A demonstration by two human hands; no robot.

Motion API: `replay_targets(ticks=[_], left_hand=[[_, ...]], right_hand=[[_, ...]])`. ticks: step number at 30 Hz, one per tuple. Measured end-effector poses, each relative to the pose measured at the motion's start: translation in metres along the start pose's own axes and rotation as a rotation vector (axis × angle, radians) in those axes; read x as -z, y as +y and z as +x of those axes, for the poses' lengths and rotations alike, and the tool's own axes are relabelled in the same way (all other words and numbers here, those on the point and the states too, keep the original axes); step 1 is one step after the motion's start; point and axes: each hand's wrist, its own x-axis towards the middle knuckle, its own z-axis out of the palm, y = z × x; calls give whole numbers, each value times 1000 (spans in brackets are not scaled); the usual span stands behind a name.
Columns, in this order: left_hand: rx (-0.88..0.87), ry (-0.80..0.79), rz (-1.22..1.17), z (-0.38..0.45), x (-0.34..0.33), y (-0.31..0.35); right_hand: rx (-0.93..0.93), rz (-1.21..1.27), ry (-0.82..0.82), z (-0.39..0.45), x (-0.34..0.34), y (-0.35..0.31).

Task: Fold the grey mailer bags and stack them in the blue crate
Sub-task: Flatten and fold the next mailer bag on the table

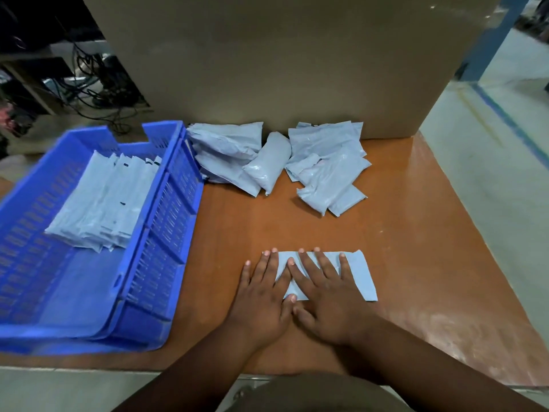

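Observation:
A folded grey mailer bag (361,276) lies flat near the front of the wooden table. My left hand (266,295) and my right hand (323,298) press on it side by side, fingers straight and spread. The left hand covers the bag's left end and partly rests on the table. The blue crate (166,209) stands at the left with a stack of folded grey bags (104,200) inside its far half. Two loose heaps of unfolded grey bags lie at the back, the left heap (234,153) beside the crate and the right heap (329,165).
A large cardboard box (282,60) stands behind the heaps at the table's back. The wooden table (416,233) ends at the right, with a pale floor beyond. Cables and dark clutter lie at the far left behind the crate.

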Motion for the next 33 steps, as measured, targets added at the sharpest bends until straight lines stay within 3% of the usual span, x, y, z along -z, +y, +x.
replay_targets(ticks=[15,21,26,30,33], left_hand=[[4,-13,8,3,-5,-7],[48,-62,35,-8,1,-30],[130,-6,-36,-18,13,-24],[-153,153,-70,1,32,17],[-238,94,-159,22,24,43]], right_hand=[[5,19,14,4,-15,11],[-247,-25,-32,-27,0,61],[-346,11,-11,-37,8,83],[-88,44,150,-25,16,49],[134,146,81,-9,3,17]])
